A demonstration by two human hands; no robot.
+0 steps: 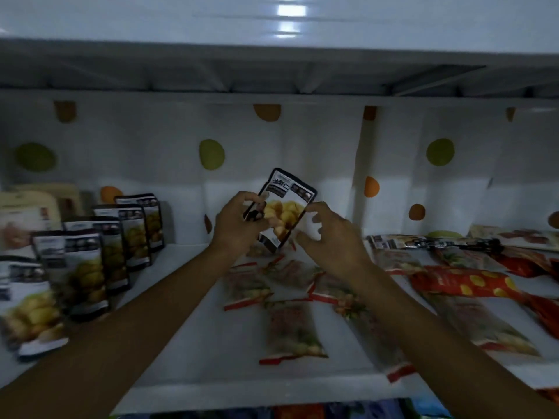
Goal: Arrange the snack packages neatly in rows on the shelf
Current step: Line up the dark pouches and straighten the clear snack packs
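A black-edged snack pouch (286,211) with yellow pieces printed on it is held up, tilted, above the middle of the white shelf (193,337). My left hand (239,223) grips its left edge. My right hand (329,234) touches its right edge with the fingers spread. At the left, a row of matching black pouches (99,261) stands upright, running from the front toward the back wall. Several clear packets with red ends (290,328) lie flat and scattered under my hands.
Red packets (465,285) and more flat packets lie in a heap on the right of the shelf. Pale packages (27,219) stand at the far left. The back wall (302,152) has coloured dots. An upper shelf (272,68) hangs close above.
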